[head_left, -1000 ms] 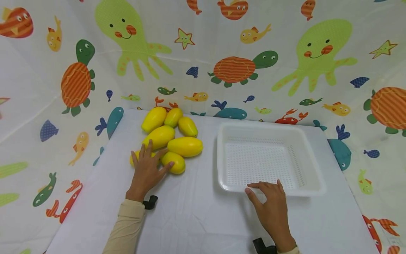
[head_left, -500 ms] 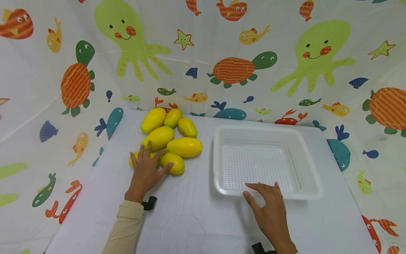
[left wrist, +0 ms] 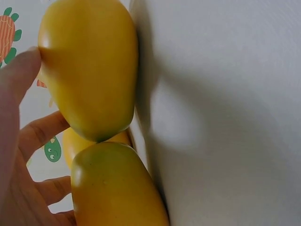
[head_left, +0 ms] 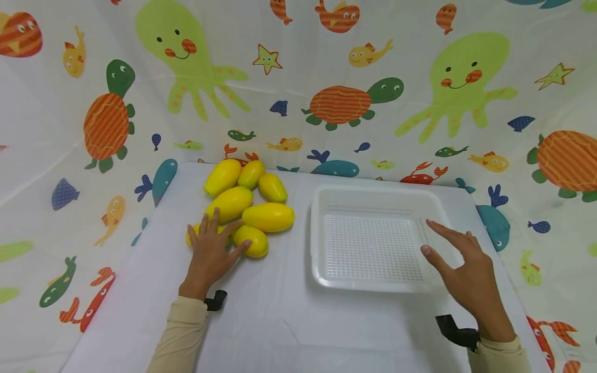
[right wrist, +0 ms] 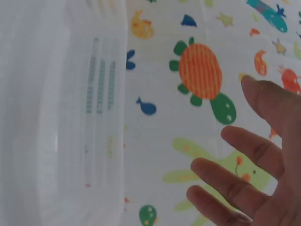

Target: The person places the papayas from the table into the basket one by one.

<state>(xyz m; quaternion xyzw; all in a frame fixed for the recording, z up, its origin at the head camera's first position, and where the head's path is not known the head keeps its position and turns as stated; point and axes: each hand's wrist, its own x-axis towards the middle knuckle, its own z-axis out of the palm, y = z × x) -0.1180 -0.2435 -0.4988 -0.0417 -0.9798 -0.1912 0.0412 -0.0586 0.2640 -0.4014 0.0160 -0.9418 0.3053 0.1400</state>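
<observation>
Seven yellow fruit [head_left: 268, 217] in a loose cluster on the white cloth [head_left: 280, 321], at about 9 o'clock from the white basket [head_left: 373, 286], which has a perforated floor. Left hand [head_left: 211, 255] comes in at the cluster's 7 o'clock, fingers spread wide, relaxed, resting on fruit: it partly hides the one at 8 o'clock, with the thumb against the one at 5 o'clock. Left-wrist view: two fruit touch end to end, a third shows behind. Right hand [head_left: 471, 274] at the basket's 4 o'clock, wide, thumb well apart from fingers. From the head it overlaps the rim; right-wrist view shows a gap between fingers and basket wall. Tan sleeve [head_left: 179, 331] at 7 o'clock of the frame; black mount [head_left: 216, 300] at the left wrist. Backdrop [head_left: 228, 26] at 12 o'clock, printed with turtles, octopuses, crabs, fish.
</observation>
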